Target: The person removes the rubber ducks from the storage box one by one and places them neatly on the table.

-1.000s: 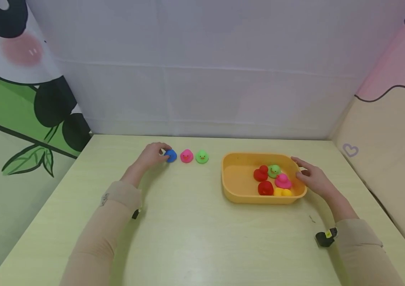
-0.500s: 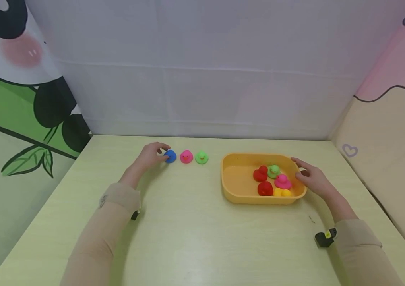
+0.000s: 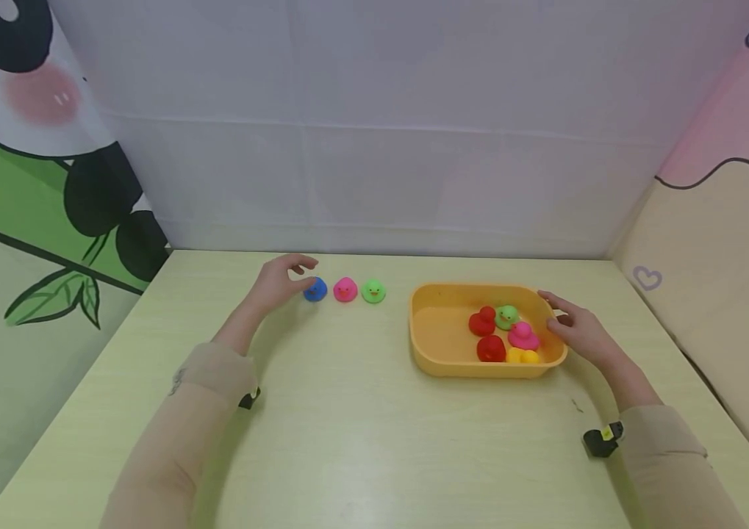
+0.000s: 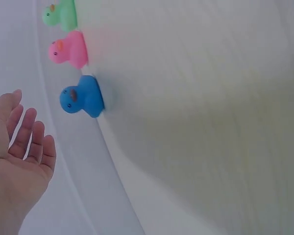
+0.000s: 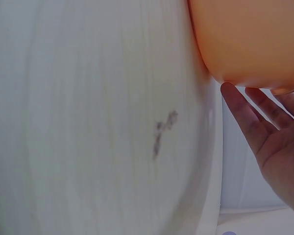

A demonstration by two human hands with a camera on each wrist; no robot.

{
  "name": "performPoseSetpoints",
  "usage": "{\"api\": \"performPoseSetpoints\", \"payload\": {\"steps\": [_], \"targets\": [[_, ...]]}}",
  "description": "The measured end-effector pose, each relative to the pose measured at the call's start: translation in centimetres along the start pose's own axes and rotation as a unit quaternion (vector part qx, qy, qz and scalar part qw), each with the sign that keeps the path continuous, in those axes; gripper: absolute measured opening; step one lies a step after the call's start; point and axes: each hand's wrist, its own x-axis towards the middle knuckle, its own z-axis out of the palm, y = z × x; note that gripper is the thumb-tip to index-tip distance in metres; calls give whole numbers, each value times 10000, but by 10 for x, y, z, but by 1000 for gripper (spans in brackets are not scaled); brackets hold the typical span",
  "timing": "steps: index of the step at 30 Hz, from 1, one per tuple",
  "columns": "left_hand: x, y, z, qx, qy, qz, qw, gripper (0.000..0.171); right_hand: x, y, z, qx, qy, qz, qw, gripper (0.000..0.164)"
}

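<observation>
1. The left hand (image 3: 277, 283), relaxed, grasps nothing beside the blue duck (image 3: 315, 292), left of centre; backing off without brushing it seems best.
2. The right hand (image 3: 581, 332), fingers extended, touches the yellow tray (image 3: 443, 327), right of centre; light contact should suffice to steady it.

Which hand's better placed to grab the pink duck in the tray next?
Probably the right hand: it's at the end of the tray, close to that pink duck. The left hand looks free but is farther off, beside the blue duck.
</observation>
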Motion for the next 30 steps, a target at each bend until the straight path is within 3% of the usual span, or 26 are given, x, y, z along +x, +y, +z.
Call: {"api": "performPoseSetpoints", "payload": {"steps": [8, 18, 30], "targets": [[-2, 27, 4, -599, 157, 107, 9980, 36, 1, 2, 0, -20, 29, 9, 10000, 56], [-6, 62, 11, -1208, -134, -3, 9926, 44, 1, 2, 0, 33, 33, 42, 10000, 56], [-12, 104, 29, -1857, -361, 291, 9815, 40, 2, 4, 1, 31, 33, 53, 10000, 56]]}}
